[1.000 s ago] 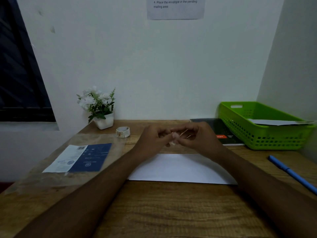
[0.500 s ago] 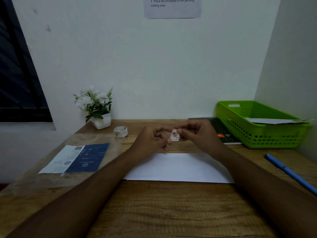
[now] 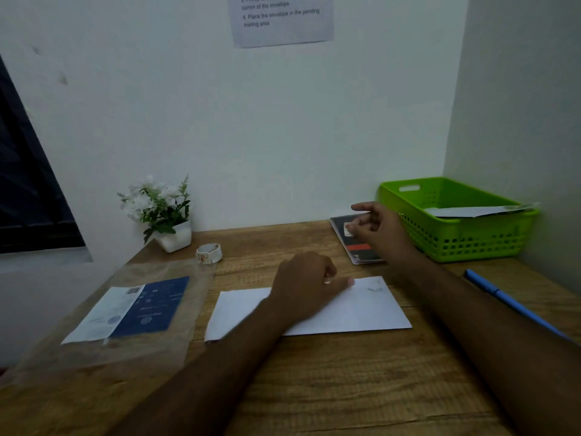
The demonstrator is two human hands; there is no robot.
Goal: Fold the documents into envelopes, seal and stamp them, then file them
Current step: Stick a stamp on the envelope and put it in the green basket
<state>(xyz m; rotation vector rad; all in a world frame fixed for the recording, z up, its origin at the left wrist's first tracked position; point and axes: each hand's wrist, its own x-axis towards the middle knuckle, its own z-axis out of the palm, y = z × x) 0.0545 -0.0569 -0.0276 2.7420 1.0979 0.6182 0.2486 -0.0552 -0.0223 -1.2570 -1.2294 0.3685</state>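
A white envelope [image 3: 355,313] lies flat on the wooden desk [image 3: 314,388] in front of me. My left hand [image 3: 303,286] rests on its upper middle, fingers curled, with the fingertips pressing the paper down. A faint grey mark [image 3: 374,287] near the envelope's top right corner is too blurred to identify. My right hand [image 3: 379,228] is raised behind the envelope, over a dark notebook [image 3: 361,254], and pinches a small white stamp [image 3: 348,230] at its fingertips.
A green basket [image 3: 456,247] at the back right holds another envelope [image 3: 478,210]. A blue pen [image 3: 511,302] lies on the right. A stamp roll [image 3: 209,253] and a flower pot [image 3: 173,239] stand at the back left, by a plastic sleeve with a blue sheet [image 3: 135,309].
Both hands held the stamp together above the envelope. They have parted: the left dropped onto the envelope, and the right moved back and right over the notebook with the small white piece.
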